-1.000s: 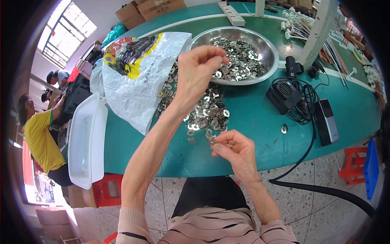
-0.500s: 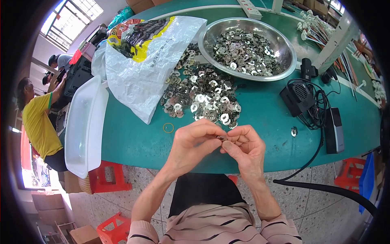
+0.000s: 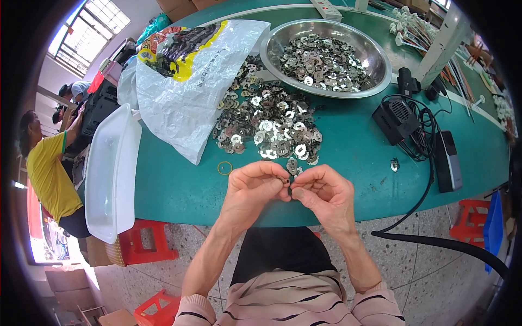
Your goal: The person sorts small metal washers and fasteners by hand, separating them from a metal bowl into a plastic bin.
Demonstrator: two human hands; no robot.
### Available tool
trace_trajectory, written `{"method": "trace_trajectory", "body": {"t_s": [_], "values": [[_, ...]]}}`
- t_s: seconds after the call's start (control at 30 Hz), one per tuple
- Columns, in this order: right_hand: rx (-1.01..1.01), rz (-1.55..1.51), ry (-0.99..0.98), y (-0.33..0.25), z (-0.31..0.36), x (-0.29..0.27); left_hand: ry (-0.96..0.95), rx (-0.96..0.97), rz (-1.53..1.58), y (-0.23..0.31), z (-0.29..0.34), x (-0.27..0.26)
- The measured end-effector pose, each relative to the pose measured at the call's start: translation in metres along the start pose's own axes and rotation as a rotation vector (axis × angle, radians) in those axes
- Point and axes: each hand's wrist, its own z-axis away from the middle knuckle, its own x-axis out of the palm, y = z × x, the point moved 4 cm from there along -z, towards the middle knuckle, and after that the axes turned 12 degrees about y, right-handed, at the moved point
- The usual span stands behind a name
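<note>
My left hand [image 3: 251, 190] pinches a small metal piece [image 3: 286, 180] between thumb and fingers above the near edge of the table. Just beside it, my right hand [image 3: 325, 195] has thumb and fingertips pressed together, with a dark bit at the tips too small to name. A narrow gap separates the two hands. Directly beyond them spreads a loose pile of small flat round metal pieces [image 3: 283, 130] with cut-out middles. A wide steel bowl [image 3: 382, 81] behind the pile holds many more of the same. Left of my left hand lies a thin yellow ring [image 3: 224, 168].
A white printed plastic sack [image 3: 185, 108] covers part of the pile's left side. Further left stands a white plastic tub [image 3: 111, 179]. On the right are a black device [image 3: 396, 122] with coiled cable, a dark box [image 3: 447, 163] and one loose metal piece [image 3: 395, 164]. A person in yellow [image 3: 51, 179] works far left.
My hands have drawn slightly apart; before, their fingertips met around a small piece. The view has shifted a little. Loose pieces at the pile's near edge now show between my hands.
</note>
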Motion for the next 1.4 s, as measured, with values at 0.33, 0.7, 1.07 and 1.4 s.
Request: {"method": "trace_trajectory", "body": {"t_s": [0.33, 0.7, 1.07, 1.4], "values": [[-0.336, 0.818, 0.040, -0.027, -0.023, 0.002, 0.075, 0.118, -0.055, 0.027, -0.014, -0.026], [-0.454, 1.044, 0.004, -0.021, -0.027, 0.015, 0.046, 0.083, -0.270, 0.035, -0.046, -0.011], [-0.289, 1.018, 0.024, -0.022, -0.032, 0.017, -0.038, 0.156, -0.282, 0.029, -0.057, -0.016], [-0.099, 0.574, 0.116, -0.012, -0.031, 0.007, -0.065, 0.161, -0.276, 0.032, -0.052, -0.015]]}}
